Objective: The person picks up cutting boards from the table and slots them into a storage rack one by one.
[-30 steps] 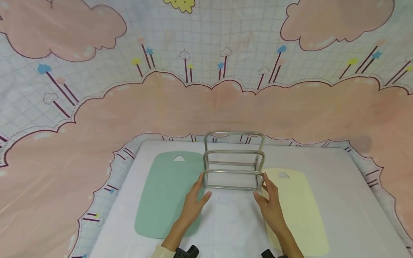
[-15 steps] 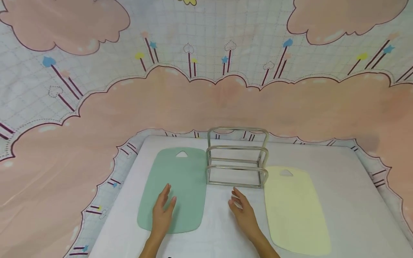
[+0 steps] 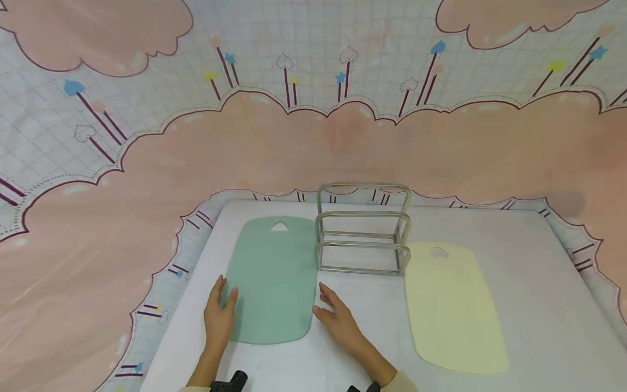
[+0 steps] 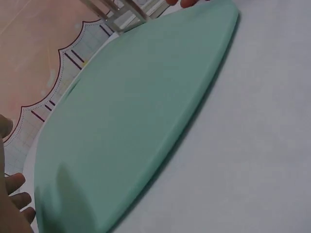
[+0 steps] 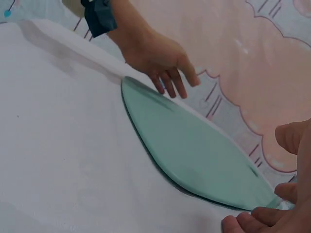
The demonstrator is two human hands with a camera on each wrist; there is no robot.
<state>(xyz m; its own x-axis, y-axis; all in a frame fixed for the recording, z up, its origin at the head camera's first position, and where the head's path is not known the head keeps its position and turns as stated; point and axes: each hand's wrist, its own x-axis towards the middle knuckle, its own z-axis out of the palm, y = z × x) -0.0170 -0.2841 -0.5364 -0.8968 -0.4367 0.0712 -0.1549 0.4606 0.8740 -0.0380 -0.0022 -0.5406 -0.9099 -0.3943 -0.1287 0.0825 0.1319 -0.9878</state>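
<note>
A green cutting board [image 3: 274, 277] lies flat on the white table, its triangular hole toward the far side. My left hand [image 3: 219, 316] is at its left edge, thumb over the board and fingers relaxed. On the other side, my right hand [image 3: 340, 324] has its fingertips close to the board's right edge, loosely bent and holding nothing. In the right wrist view both hands flank the green cutting board [image 5: 189, 145]. The left wrist view shows the green cutting board [image 4: 131, 107] flat, with left fingers [image 4: 19, 200] beside its edge.
A metal wire rack [image 3: 362, 245] with several upright loops stands at the back middle, close against the green board. To its right lies a yellow cutting board [image 3: 455, 310], flat on the white table [image 3: 534, 305]. A patterned cloth [image 3: 313, 152] hangs behind.
Both hands have let go of the wire rack's sides and moved left and toward me, to either side of the green cutting board. The rack and boards keep their places on the table.
</note>
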